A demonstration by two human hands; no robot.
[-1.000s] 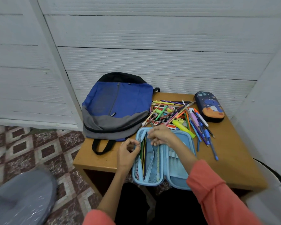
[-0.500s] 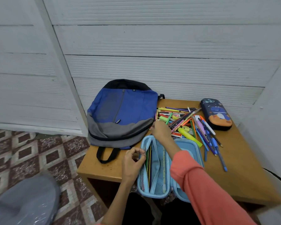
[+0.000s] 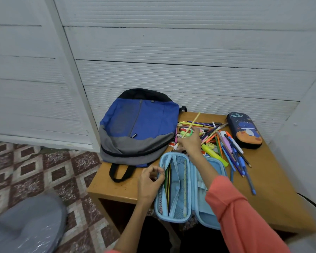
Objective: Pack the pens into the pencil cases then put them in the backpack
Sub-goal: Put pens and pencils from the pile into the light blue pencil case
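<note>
Right hand [image 3: 189,142] pinches a pale pencil [image 3: 190,126] lifted over the pen pile [image 3: 224,143]. Left hand [image 3: 150,181] pinches the rim of the blue pencil case [image 3: 175,187], which lies open. The case overhangs the surface [image 3: 274,190] edge and could slip off; the long pencil may snag the mesh.

White ribbed wall panels [image 3: 171,52] run in broad horizontal bands behind a small brown wooden worktop [image 3: 281,198], which stands in a corner beside a plain white side wall [image 3: 310,134]. At the left a white post [image 3: 71,79] crosses the panels at a slant. The floor [image 3: 35,170] has maroon-and-cream diamond tiles.
</note>
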